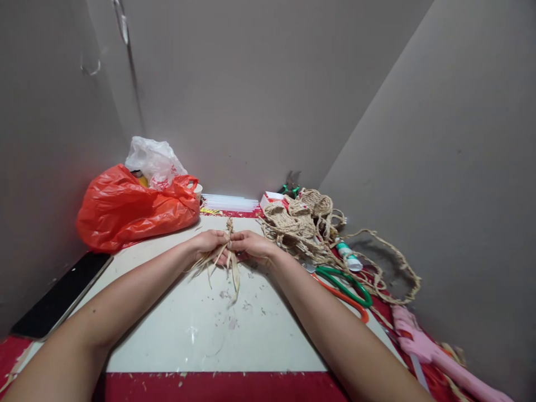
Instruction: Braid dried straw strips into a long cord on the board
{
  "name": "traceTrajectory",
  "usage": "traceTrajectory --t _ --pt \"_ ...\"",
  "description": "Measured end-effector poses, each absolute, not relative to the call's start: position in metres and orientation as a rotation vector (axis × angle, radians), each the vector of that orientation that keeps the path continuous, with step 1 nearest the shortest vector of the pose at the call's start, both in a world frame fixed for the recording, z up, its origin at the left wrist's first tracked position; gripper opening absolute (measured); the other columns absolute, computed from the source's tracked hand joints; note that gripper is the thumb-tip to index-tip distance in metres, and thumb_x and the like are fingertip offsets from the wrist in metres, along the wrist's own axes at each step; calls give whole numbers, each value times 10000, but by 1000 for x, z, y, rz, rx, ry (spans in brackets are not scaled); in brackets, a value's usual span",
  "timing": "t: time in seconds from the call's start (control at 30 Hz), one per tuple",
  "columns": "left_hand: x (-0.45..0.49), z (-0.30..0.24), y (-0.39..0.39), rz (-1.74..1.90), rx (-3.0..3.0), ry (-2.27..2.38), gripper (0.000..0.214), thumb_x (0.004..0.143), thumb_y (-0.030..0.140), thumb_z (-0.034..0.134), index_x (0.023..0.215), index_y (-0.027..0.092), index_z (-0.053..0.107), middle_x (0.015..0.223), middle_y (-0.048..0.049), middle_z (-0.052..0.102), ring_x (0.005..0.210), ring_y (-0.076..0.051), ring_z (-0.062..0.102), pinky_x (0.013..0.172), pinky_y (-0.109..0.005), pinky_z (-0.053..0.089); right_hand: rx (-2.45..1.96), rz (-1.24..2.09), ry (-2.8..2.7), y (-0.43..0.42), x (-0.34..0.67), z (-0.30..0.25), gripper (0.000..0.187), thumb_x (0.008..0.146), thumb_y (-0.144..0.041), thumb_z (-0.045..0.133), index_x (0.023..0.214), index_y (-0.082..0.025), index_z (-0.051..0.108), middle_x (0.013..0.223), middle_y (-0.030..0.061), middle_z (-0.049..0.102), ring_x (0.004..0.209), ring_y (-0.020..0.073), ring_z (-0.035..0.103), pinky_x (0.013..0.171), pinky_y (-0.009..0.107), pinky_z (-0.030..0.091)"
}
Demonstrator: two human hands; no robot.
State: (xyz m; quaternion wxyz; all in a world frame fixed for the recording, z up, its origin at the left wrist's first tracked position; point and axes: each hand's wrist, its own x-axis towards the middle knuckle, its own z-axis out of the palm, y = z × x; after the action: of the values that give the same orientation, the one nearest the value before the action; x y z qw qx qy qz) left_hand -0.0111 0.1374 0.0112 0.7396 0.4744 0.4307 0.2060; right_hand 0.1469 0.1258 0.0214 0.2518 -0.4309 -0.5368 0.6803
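Note:
Both my hands meet over the far half of a white board [201,335]. Between them is a small bundle of dry, straw-coloured fibre strips [235,274], with a knotted or braided end [229,224] pointing away from me. Loose strip ends fan out toward me and to the left. My left hand [211,244] pinches the bundle from the left. From the right, my right hand [250,245] closes on it with thumb and fingers. Some fingertips are hidden behind the strips and the hands.
Left stand a red plastic bag [134,209], a white plastic bag [153,156] and a phone [62,293]. Right lie coiled braided cords [295,220], green-handled scissors [343,282], an orange handle [345,301] and a pink glue gun [419,343]. Clear sticks [230,202] lie along the back. Grey walls enclose the table.

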Motion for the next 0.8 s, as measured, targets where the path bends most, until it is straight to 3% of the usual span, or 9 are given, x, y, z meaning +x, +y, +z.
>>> traceTrajectory --t 0.13,0.23,0.4,0.8 --pt "-10 7 137 483 1137 948 178 850 342 505 828 184 426 522 -37 630 393 -155 588 359 -202 428 -1285 1783 -1384 125 141 18 49 664 -86 542 682 -120 572 577 32 645 491 107 600 471 190 479" --pt "-10 8 138 495 1184 1001 230 821 372 549 760 166 468 436 11 544 332 -113 520 328 -161 350 -1256 1807 -1373 128 141 16 73 652 -66 519 672 -128 553 567 12 620 425 79 529 408 175 435" --pt "-9 14 137 561 1144 984 238 798 292 581 638 143 487 383 72 388 267 -17 291 304 -133 179 -1231 1813 -1403 131 149 15 60 667 -71 516 675 -122 547 553 -25 532 350 14 305 307 130 215" --pt "-12 9 142 484 1240 935 113 772 178 558 668 141 534 423 43 430 321 -57 376 339 -181 262 -1396 1736 -1580 133 157 24 170 767 -200 555 613 -140 514 481 -63 353 354 20 227 322 157 136"
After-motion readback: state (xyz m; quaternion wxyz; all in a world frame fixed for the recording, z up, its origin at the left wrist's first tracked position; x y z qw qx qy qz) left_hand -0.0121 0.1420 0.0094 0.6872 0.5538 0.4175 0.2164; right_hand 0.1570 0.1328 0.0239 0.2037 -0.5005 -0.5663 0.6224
